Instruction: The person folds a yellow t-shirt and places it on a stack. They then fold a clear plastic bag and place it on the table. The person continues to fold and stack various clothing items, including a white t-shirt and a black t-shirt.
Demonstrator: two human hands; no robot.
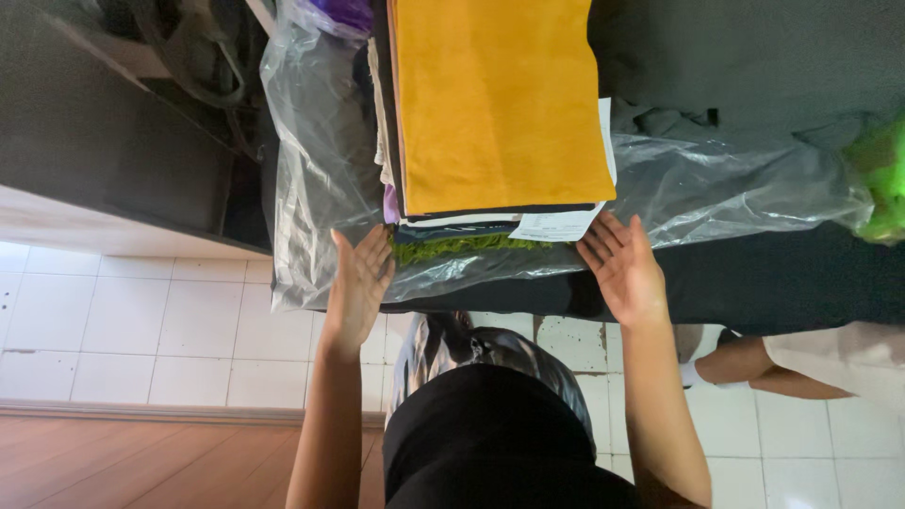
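Head view looked down on my two bare hands held out over the near edge of a dark surface [754, 283]. My left hand [358, 287] was flat, palm turned inward, fingers spread and straight, its fingertips touching the clear plastic sheet [311, 170] that lay under and around a stack of folded cloths [452, 231]. My right hand [622, 269] was likewise spread wide, palm facing the left one, its fingertips just beside the near right corner of the stack and close to a white paper slip [556, 224] sticking out from between the layers. Neither grip pinched anything; both were simply spread on either side of the pile.

The stack sat on the plastic near the surface's near edge, between my hands. A mustard-yellow cloth [500, 104] lay on top; beneath it showed dark, white and lilac layers, with a green one [452, 248] at the bottom edge. More plastic trailed off toward the right, where something bright green [881, 174] lay blurred at the far right edge. Below the surface were white floor tiles [141, 330], and another person's bare leg [754, 363] showed at the right.
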